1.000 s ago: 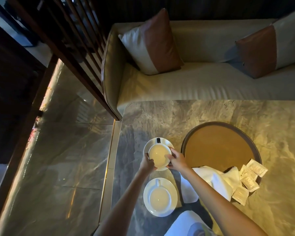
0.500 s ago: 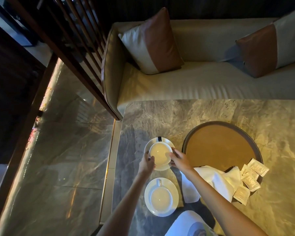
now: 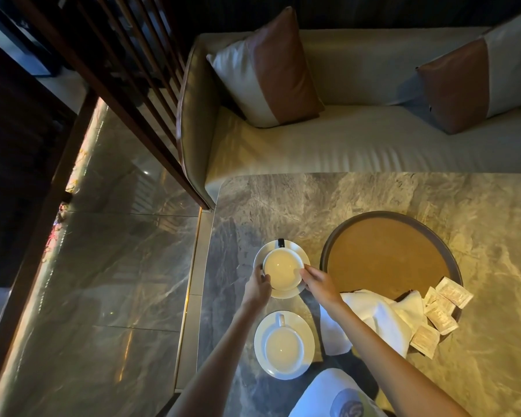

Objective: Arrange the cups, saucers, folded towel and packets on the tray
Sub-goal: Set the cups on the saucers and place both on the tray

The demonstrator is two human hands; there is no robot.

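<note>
Two white cups sit on white saucers on the marble table [image 3: 283, 203]. The far cup [image 3: 283, 267] has a dark handle and rests on the far saucer [image 3: 298, 247]. My left hand [image 3: 257, 286] grips that saucer's left edge and my right hand [image 3: 318, 282] its right edge, fingertips against the cup. The near cup [image 3: 283, 346] stands on the near saucer [image 3: 306, 332], untouched. The round brown tray [image 3: 385, 257] lies to the right. A crumpled white towel [image 3: 376, 314] drapes over its near rim, and several packets [image 3: 442, 305] lie on that rim beside it.
A beige sofa [image 3: 358, 152] with two brown-and-white cushions [image 3: 271, 70] runs along the table's far side. A dark slatted wooden screen [image 3: 127, 70] and glossy floor [image 3: 103, 266] are to the left. The table's left edge is close to the saucers.
The far cup has shifted from the saucer's near side to its middle. Both hands have slid from the cup down to the saucer's edges.
</note>
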